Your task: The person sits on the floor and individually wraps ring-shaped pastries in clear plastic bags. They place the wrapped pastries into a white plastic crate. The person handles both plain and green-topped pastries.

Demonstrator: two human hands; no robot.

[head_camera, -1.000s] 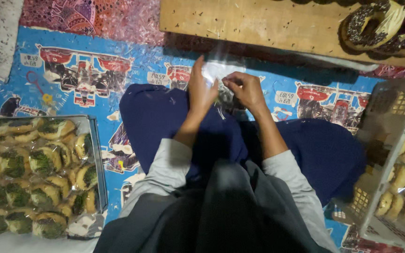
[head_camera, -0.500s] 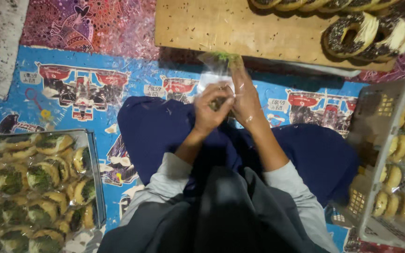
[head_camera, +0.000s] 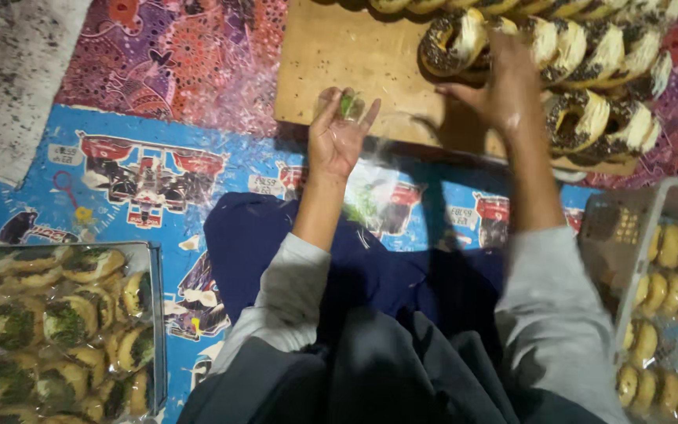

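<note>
**Desk:** What is in hand at this moment?

**Operator:** From my feed, the left hand [head_camera: 337, 140] is raised palm-up at the near edge of the wooden board [head_camera: 355, 67], its fingers [head_camera: 325, 106] curled together around a clear plastic bag [head_camera: 352, 106] with a green patch on it. The bag is pinched at the fingertips and trails down over the wrist, thin and hard to trace.

**Desk:** And the other hand?

**Operator:** The right hand [head_camera: 504, 90] lies further along the same board, on the chocolate-sprinkled doughnuts [head_camera: 590, 118] lined up there. Its fingers are spread apart over one doughnut; I cannot tell whether they have closed on it, as the hand is blurred.

**Desk:** What surrounds the board?

**Operator:** The board lies on the floor. On its near side, a blue printed mat [head_camera: 143, 177] with car pictures runs under the person's lap, which is covered in dark blue cloth [head_camera: 276, 235]; both arms wear grey sleeves [head_camera: 288, 294]. Beyond the board's left end, a purple patterned cloth [head_camera: 174, 55]. Well to the board's near left, a glass-sided tray [head_camera: 153, 314] of wrapped green-topped doughnuts [head_camera: 72, 322]. To its near right, a pale plastic crate [head_camera: 614, 228] holding rows of plain yellow doughnuts [head_camera: 672, 251].
</note>
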